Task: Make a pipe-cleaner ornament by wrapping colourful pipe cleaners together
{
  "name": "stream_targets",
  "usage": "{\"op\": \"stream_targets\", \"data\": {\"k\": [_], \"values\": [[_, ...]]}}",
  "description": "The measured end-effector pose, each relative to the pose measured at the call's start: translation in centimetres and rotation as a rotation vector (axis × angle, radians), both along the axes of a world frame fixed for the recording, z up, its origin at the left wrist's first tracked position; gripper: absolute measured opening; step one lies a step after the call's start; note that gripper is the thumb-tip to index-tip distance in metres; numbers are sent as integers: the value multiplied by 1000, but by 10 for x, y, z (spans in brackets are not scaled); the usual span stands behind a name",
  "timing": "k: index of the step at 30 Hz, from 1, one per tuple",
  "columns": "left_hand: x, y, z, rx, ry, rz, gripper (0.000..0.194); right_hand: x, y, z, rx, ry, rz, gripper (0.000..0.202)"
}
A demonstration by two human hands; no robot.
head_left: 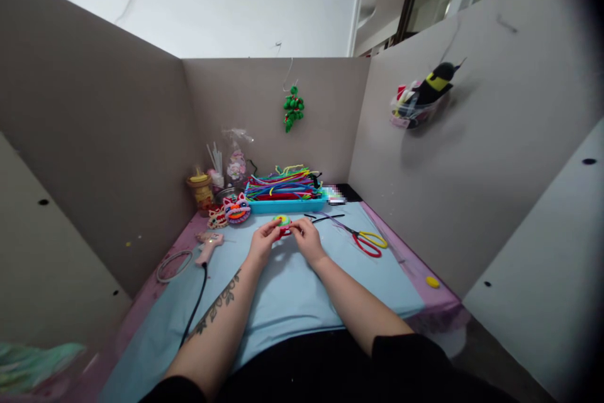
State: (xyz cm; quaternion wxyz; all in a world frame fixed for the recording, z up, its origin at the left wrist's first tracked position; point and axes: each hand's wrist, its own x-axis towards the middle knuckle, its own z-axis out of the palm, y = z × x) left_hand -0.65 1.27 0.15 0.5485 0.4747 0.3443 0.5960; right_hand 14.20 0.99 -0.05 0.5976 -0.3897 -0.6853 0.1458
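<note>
My left hand [265,241] and my right hand [307,241] meet above the blue cloth [287,296]. Between their fingertips is a small pipe-cleaner craft piece [283,220], yellow and green on top with red below. The left fingers pinch its left side. On its right side the right fingers are closed at the red part; fine detail there is too small to make out. Just beyond the hands, a blue tray [287,206] holds many coloured pipe cleaners [283,184]. Scissors [365,241] with one red and one yellow handle lie right of my right hand.
A pink glue gun [208,247] with a black cord lies at left. Pipe-cleaner animal faces [236,209] and a brown pot [201,192] stand behind it. Dark pipe-cleaner pieces [329,218] lie near the scissors. A yellow disc [432,282] sits at the right edge. Grey panels [278,139] enclose the table.
</note>
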Motion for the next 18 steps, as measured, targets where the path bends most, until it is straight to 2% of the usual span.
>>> {"op": "stream_targets", "data": {"k": [7, 18], "values": [[-1, 4, -5, 6, -45, 3, 50, 1, -1, 3, -24, 6, -35, 12], [-1, 3, -2, -17, -69, -75, 52, 3, 3, 0, 2, -43, -4, 8]]}}
